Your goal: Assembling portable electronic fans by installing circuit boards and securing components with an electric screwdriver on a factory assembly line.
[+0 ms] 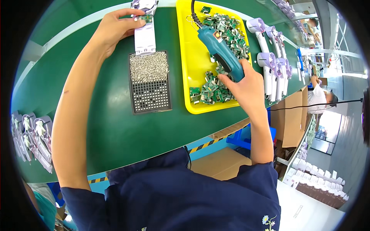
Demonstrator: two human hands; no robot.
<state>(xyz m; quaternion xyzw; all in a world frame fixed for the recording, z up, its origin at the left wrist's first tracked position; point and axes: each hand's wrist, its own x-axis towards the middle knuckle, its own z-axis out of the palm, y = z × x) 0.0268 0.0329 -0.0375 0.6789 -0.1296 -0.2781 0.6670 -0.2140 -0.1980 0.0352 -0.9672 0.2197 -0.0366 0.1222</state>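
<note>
My left hand (115,29) pinches a small green circuit board (146,18) at the upper part of a pale lavender handheld-fan housing (145,40), which lies on the table. Teal and corded, an electric screwdriver (220,48) is gripped in my right hand (249,86); it slants over a yellow tray (187,61), with its cord end up and to the left. Heaps of green circuit boards (233,32) fill much of that tray. Just below the housing sits a black screw tray (131,96), its far half covered with small silver screws (148,67) and its near half showing rows of holes.
Several lavender handheld fans (266,59) lie right of the yellow tray. More fan housings (38,133) rest at the table's left edge. Cardboard boxes (295,119) stand beyond the right edge. A person in white (318,98) is at the far right; a teal sleeve (44,206) shows lower left.
</note>
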